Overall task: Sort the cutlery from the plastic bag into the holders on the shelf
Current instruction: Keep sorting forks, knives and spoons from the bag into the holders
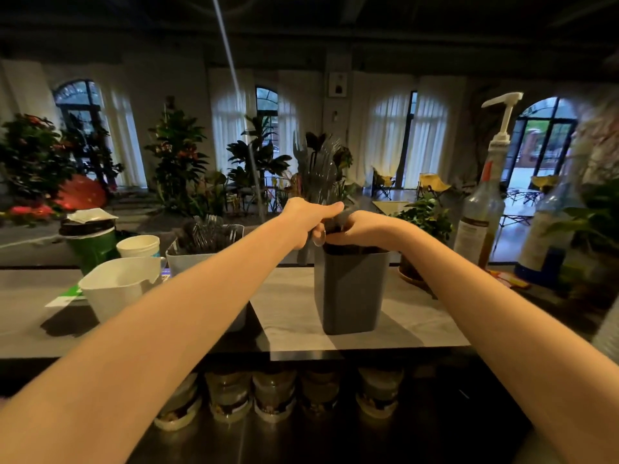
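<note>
Cutlery bundle [318, 169], dark plastic forks with tines up, stood directly over the grey holder [351, 289] on the shelf [291, 316]. Left hand [308, 222] was clenched round the handles, probably to keep them gathered for lowering. Right hand [365, 229] curled at the holder's mouth, likely steadying; what it gripped could not be told.

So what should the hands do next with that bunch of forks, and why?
Probably ease the forks straight down into the grey holder: the left hand and right hand hold the bunch, prongs up, right over its open top.
</note>
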A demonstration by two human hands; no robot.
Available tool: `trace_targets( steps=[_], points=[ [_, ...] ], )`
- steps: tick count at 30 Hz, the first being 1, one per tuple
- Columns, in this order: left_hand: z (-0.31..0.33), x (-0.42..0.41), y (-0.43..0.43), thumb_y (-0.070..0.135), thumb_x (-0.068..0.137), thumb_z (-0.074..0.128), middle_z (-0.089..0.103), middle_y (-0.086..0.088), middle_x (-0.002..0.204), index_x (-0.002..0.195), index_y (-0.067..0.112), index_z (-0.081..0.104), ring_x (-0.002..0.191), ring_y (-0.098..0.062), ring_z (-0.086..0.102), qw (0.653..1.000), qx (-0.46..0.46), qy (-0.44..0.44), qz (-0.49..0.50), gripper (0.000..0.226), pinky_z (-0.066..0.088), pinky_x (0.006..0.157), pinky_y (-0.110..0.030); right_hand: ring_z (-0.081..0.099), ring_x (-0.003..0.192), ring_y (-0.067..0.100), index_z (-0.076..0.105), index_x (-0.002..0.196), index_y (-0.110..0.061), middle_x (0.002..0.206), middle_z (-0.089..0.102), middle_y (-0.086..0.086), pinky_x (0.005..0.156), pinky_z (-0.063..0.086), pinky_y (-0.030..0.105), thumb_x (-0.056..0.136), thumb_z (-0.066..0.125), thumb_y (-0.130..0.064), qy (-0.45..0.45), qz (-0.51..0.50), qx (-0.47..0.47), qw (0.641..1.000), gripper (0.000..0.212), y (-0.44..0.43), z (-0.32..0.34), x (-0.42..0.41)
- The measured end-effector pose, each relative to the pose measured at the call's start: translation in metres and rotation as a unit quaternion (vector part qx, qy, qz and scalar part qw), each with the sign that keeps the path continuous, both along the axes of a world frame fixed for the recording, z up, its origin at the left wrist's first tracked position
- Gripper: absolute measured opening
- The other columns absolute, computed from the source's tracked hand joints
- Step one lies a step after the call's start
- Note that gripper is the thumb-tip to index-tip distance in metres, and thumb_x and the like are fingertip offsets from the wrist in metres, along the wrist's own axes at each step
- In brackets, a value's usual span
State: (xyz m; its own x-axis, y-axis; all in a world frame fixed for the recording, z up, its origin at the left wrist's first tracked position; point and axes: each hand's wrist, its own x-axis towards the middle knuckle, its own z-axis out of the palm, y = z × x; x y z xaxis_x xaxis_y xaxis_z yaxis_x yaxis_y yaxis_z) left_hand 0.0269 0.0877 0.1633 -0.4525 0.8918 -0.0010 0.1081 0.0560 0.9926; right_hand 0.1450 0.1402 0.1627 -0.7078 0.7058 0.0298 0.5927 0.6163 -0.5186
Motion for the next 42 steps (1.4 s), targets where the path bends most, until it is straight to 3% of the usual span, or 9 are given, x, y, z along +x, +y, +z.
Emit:
trace_targets(
  steps=[4, 8, 11, 13, 18, 25, 30, 35, 42],
  points=[
    [-0.007, -0.004, -0.007, 0.038, 0.082, 0.071, 0.047, -0.002, 0.066, 0.12, -0.001, 0.051, 0.048, -0.009, 0.037, 0.999, 0.021, 0.034, 0.029, 0.058, 0.037, 0.045, -0.019, 0.052, 0.07, 0.02, 0.06, 0.092, 0.004, 0.078, 0.054, 0.011, 0.064, 0.041, 0.029, 0.088, 0.06, -0.039, -0.048, -0.084, 0.064, 0.993, 0.043, -0.01, 0.006, 0.015],
    [0.003, -0.007, -0.031, 0.033, 0.093, 0.058, 0.043, 0.0, 0.066, 0.102, 0.004, 0.058, 0.043, -0.008, 0.035, 0.994, 0.103, -0.019, 0.0, 0.031, 0.032, 0.038, -0.017, 0.058, 0.11, 0.036, 0.056, 0.118, 0.01, 0.117, 0.062, 0.023, 0.098, 0.045, 0.045, 0.095, 0.052, -0.032, 0.166, -0.077, 0.09, 0.979, 0.048, -0.026, 0.01, 0.022],
    [0.007, 0.004, -0.074, 0.024, 0.098, 0.048, 0.038, 0.004, 0.058, 0.086, 0.009, 0.054, 0.036, -0.003, 0.031, 0.973, 0.135, -0.117, -0.148, 0.02, 0.027, 0.036, -0.014, 0.059, 0.098, 0.016, 0.064, 0.1, -0.011, 0.095, 0.065, 0.001, 0.095, 0.046, 0.032, 0.095, 0.05, -0.034, 0.359, 0.008, -0.08, 0.93, 0.027, -0.057, 0.009, 0.023],
    [-0.002, 0.014, -0.107, 0.018, 0.099, 0.043, 0.038, 0.006, 0.054, 0.083, 0.012, 0.05, 0.034, -0.002, 0.03, 0.955, 0.107, -0.154, -0.229, 0.019, 0.024, 0.036, -0.013, 0.06, 0.089, 0.012, 0.062, 0.095, -0.013, 0.086, 0.067, -0.002, 0.089, 0.047, 0.026, 0.087, 0.054, -0.047, 0.365, 0.114, -0.222, 0.897, 0.035, -0.082, 0.0, 0.026],
    [-0.049, 0.039, -0.175, 0.023, 0.084, 0.055, 0.037, 0.007, 0.052, 0.08, 0.009, 0.051, 0.033, 0.0, 0.031, 0.925, 0.0, -0.173, -0.339, 0.015, 0.022, 0.037, -0.013, 0.057, 0.116, 0.02, 0.052, 0.125, -0.017, 0.123, 0.062, 0.003, 0.096, 0.048, 0.033, 0.07, 0.072, -0.054, 0.345, 0.249, -0.397, 0.814, 0.069, -0.127, -0.042, 0.029],
    [-0.091, 0.047, -0.218, 0.02, 0.086, 0.053, 0.038, 0.007, 0.056, 0.079, 0.009, 0.049, 0.037, -0.002, 0.033, 0.881, -0.072, -0.263, -0.386, 0.013, 0.022, 0.041, -0.011, 0.062, 0.076, 0.012, 0.063, 0.074, -0.017, 0.071, 0.06, -0.003, 0.084, 0.047, 0.029, 0.075, 0.071, -0.028, 0.452, 0.204, -0.517, 0.698, 0.013, -0.183, -0.079, 0.039],
    [-0.114, 0.053, -0.247, 0.017, 0.087, 0.053, 0.046, 0.004, 0.061, 0.094, 0.006, 0.052, 0.041, -0.002, 0.042, 0.857, -0.077, -0.324, -0.392, 0.013, 0.035, 0.04, -0.009, 0.058, 0.07, 0.011, 0.051, 0.083, -0.013, 0.073, 0.054, -0.002, 0.08, 0.052, 0.028, 0.089, 0.046, -0.022, 0.491, 0.139, -0.53, 0.677, 0.012, -0.219, -0.096, 0.053],
    [-0.137, 0.051, -0.278, 0.013, 0.098, 0.043, 0.045, 0.002, 0.064, 0.102, 0.007, 0.051, 0.044, -0.002, 0.038, 0.886, -0.109, -0.218, -0.394, 0.011, 0.033, 0.042, -0.011, 0.066, 0.074, 0.015, 0.059, 0.098, -0.01, 0.083, 0.066, 0.004, 0.076, 0.056, 0.031, 0.089, 0.048, -0.016, 0.583, 0.042, -0.545, 0.602, 0.016, -0.237, -0.107, 0.075],
    [-0.146, 0.049, -0.294, 0.016, 0.1, 0.044, 0.049, 0.003, 0.067, 0.103, 0.006, 0.056, 0.043, -0.002, 0.036, 0.897, -0.13, -0.108, -0.407, 0.017, 0.029, 0.045, -0.013, 0.071, 0.083, 0.017, 0.059, 0.111, -0.01, 0.104, 0.071, 0.01, 0.08, 0.056, 0.034, 0.098, 0.037, -0.014, 0.602, -0.01, -0.525, 0.601, 0.026, -0.252, -0.12, 0.09]
  ],
)
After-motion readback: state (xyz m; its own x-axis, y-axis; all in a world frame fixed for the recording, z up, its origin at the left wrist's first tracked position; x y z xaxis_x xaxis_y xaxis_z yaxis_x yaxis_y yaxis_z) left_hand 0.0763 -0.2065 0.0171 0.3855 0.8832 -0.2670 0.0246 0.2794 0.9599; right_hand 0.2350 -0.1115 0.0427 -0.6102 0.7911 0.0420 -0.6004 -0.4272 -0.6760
